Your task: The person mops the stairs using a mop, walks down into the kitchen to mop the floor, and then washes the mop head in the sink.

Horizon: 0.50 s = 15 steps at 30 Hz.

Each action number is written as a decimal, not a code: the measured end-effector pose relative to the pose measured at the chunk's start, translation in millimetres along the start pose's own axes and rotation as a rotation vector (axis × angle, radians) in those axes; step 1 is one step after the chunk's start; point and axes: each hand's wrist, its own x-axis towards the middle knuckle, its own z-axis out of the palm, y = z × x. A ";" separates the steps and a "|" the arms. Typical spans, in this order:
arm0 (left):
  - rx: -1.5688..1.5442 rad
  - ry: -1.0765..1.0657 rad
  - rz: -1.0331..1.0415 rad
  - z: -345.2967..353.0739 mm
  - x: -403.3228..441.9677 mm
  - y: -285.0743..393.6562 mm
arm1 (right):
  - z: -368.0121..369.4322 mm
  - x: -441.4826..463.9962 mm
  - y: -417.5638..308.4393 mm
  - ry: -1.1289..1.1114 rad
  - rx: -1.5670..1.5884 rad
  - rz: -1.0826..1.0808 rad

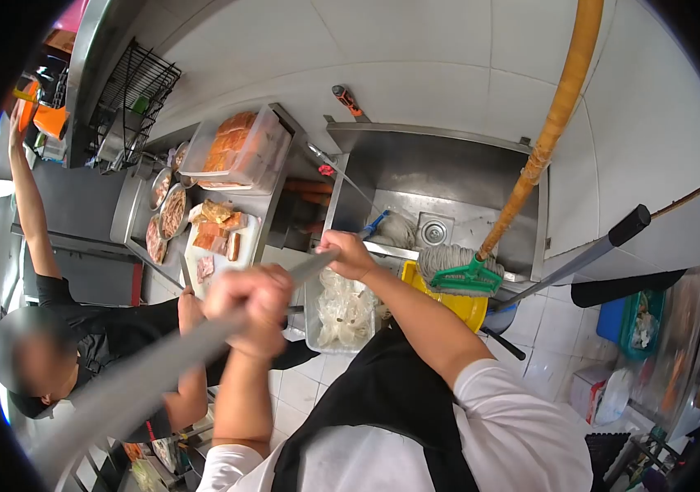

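Both my hands are wrapped round a long grey mop handle (161,354) that slants from close to the camera at lower left toward the sink. My left hand (251,310) grips it nearer the camera, slightly blurred. Farther along, my right hand (348,254) is closed on it. Beyond that hand, a blue clamp (377,221) and a grey string mop head (396,232) rest in the steel sink (432,156), beside the drain. Part of the handle there is hidden behind my right hand.
A second mop with a green clamp (465,277) and wooden pole (559,123) stands over a yellow bucket (469,310). A tub of plastic bags (342,316) sits below the sink. At left, a co-worker (95,353) stands by a counter with a cutting board (239,254) and bowls.
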 end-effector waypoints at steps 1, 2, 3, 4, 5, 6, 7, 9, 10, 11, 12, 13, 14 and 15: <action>-0.028 -0.032 -0.006 3.1 -1.5 4.6 | -3.1 4.9 6.7 0.008 0.001 -0.002; -0.058 -0.058 -0.009 6.4 -1.8 10.2 | -8.6 12.2 11.4 -0.105 -0.093 -0.113; -0.014 -0.145 0.045 0.4 6.3 13.3 | -7.5 7.0 13.5 -0.231 -0.178 -0.211; 0.134 -0.222 0.091 -7.3 20.2 35.7 | -9.5 6.9 3.1 -0.230 -0.183 -0.210; -0.100 -0.354 0.156 -14.4 39.1 55.6 | -14.4 16.7 -23.5 -0.285 -0.190 -0.297; -0.191 -0.528 0.197 -32.8 58.7 78.7 | -13.8 18.8 -51.1 -0.346 -0.180 -0.374; -0.339 -0.561 0.243 -42.4 70.3 99.9 | -14.7 16.7 -79.7 -0.349 -0.168 -0.365; -0.716 -1.071 0.257 -55.8 107.6 128.9 | -26.9 21.9 -127.1 -0.578 -0.069 -0.385; -0.695 -1.056 0.181 -50.4 103.9 145.2 | -30.7 23.0 -132.5 -0.577 -0.074 -0.387; -0.806 -1.129 0.246 -49.3 110.7 137.1 | -34.1 23.2 -136.0 -0.641 -0.021 -0.368; -0.917 -1.202 0.311 -49.0 115.5 124.5 | -37.4 23.3 -137.1 -0.704 0.033 -0.348; -0.570 -0.758 0.301 -53.7 89.9 116.0 | -37.5 20.7 -120.9 -0.592 0.094 -0.340; -0.224 -0.311 0.278 -57.2 57.0 97.0 | -36.1 17.8 -98.1 -0.452 0.046 -0.274; 0.203 -0.063 0.264 -41.0 31.5 42.2 | -33.4 15.2 -67.2 -0.315 -0.002 -0.211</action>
